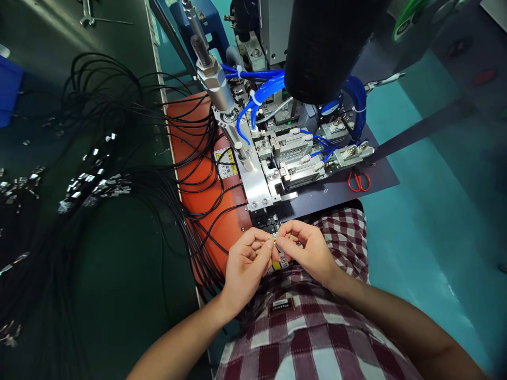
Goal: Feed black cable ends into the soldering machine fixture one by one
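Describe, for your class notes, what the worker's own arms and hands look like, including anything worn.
The left hand and right hand are ungloved, each with slim fingers and a thumb. The left forearm and right forearm are bare; no sleeve, watch or bracelet shows. On the body is a maroon-and-white checked garment with a small dark label.

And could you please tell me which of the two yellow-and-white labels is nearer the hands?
The lower label, between the left hand and right hand, near the checked shirt; the upper label lies farther off, on the orange-red surface.
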`<action>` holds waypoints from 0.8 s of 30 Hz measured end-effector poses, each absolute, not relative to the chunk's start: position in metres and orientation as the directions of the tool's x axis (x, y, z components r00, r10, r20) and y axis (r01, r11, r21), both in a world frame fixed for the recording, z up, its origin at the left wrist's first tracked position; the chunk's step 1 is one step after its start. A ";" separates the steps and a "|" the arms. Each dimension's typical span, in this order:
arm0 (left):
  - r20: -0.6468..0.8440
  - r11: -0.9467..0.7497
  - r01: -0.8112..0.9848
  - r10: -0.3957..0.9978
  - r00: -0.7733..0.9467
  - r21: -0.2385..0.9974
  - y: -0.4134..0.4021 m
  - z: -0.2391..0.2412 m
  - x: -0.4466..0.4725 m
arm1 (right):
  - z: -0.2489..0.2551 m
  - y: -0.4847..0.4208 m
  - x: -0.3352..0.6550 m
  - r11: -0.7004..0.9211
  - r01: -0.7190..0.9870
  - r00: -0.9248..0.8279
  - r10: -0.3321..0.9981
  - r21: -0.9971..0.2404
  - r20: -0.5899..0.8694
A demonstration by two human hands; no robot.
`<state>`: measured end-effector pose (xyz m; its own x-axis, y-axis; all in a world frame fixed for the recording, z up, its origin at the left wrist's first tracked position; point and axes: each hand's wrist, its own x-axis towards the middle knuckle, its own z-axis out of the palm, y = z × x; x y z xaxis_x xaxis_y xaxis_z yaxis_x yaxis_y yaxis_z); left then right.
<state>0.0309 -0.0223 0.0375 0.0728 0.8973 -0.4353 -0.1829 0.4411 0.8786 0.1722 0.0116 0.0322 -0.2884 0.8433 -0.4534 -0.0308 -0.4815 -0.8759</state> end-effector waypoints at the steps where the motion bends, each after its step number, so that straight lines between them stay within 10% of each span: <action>1: -0.435 0.440 -0.182 0.898 0.070 0.879 -0.022 0.037 0.031 | 0.032 0.012 0.172 -0.487 -0.037 -0.288 0.841 -0.872 -0.457; 17: -0.452 0.460 -0.191 0.888 0.089 0.867 -0.019 0.037 0.030 | 0.026 0.010 0.178 -0.480 -0.032 -0.335 0.832 -0.877 -0.443; 24: -0.465 0.477 -0.176 0.879 0.104 0.861 -0.018 0.038 0.029 | 0.025 0.009 0.182 -0.153 0.229 -0.276 0.937 -0.961 -0.215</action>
<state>0.0291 -0.0177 0.0377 0.1037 0.8790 -0.4653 -0.1757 0.4767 0.8613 0.1821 0.0094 0.0252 -0.2757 0.9369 -0.2149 0.2290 -0.1531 -0.9613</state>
